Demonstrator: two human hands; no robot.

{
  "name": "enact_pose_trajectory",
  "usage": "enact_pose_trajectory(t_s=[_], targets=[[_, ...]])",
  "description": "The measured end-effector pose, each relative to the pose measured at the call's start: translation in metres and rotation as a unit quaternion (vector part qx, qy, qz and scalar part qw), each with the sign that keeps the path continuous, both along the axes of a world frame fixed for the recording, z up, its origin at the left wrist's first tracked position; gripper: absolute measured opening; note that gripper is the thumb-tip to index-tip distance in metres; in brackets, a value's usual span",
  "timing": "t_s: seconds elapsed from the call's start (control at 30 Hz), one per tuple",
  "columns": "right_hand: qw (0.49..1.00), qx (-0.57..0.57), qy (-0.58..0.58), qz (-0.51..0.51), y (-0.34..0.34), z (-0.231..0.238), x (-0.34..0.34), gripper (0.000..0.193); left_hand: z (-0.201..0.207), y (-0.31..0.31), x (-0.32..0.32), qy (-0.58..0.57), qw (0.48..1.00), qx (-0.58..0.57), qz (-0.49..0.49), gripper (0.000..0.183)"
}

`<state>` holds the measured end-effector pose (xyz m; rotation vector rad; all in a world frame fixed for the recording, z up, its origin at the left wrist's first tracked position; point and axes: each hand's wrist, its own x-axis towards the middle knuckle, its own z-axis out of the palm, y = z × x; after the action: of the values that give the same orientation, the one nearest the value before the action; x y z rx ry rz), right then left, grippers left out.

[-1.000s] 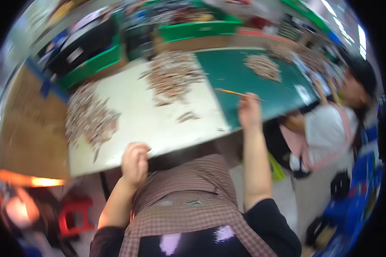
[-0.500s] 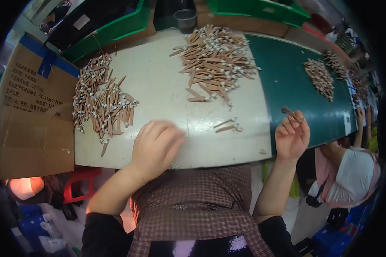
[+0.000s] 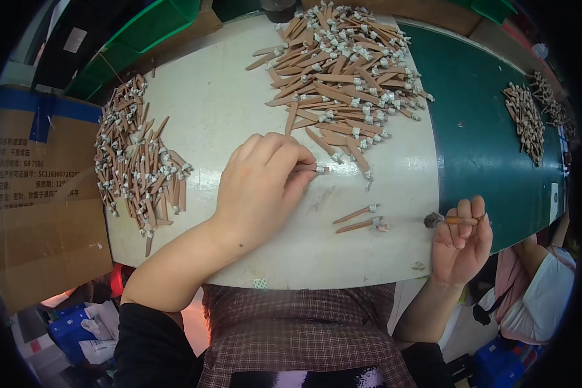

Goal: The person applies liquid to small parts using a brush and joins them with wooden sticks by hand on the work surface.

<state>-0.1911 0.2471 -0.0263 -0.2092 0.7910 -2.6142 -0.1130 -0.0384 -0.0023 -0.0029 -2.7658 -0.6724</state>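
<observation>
My left hand (image 3: 258, 184), closed, pinches a brown stick-like piece (image 3: 323, 169) with a whitish tip. Most of that piece is hidden by the fingers. It is just below a large heap of brown flat sticks (image 3: 343, 87) with white wrapped ends. In my right hand (image 3: 460, 249), closed, is a small brush (image 3: 460, 220) with dark bristles pointing left. Between the hands, two thin brown sticks (image 3: 355, 226) lie side by side on the white tabletop (image 3: 291, 252). A second heap of such sticks (image 3: 142, 161) spreads along the table's left side.
A printed cardboard box (image 3: 45, 233) borders the table on the left. Green bins (image 3: 152, 29) and a dark cup (image 3: 279, 10) stand at the back. More small heaps (image 3: 524, 119) lie on the green surface (image 3: 472, 129) to the right, where another person's sleeve (image 3: 540, 291) shows.
My left hand has moved right and away from me to the large heap's near edge and now pinches a stick. My right hand still holds the brush. The view has shifted.
</observation>
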Motion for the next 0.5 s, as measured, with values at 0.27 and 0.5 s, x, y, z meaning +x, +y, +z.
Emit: enact_pose_trajectory(t_s=[0.27,0.5], targets=[[1.000,0.008,-0.001,-0.007,0.001,0.001,0.002,0.010,0.012,0.004,0.008,0.035,0.996,0.079,-0.004,0.015],[1.000,0.015,0.006,-0.012,0.003,0.001,0.005,0.010,0.019,0.010,0.018,-0.098,0.963,0.252,0.004,0.021]])
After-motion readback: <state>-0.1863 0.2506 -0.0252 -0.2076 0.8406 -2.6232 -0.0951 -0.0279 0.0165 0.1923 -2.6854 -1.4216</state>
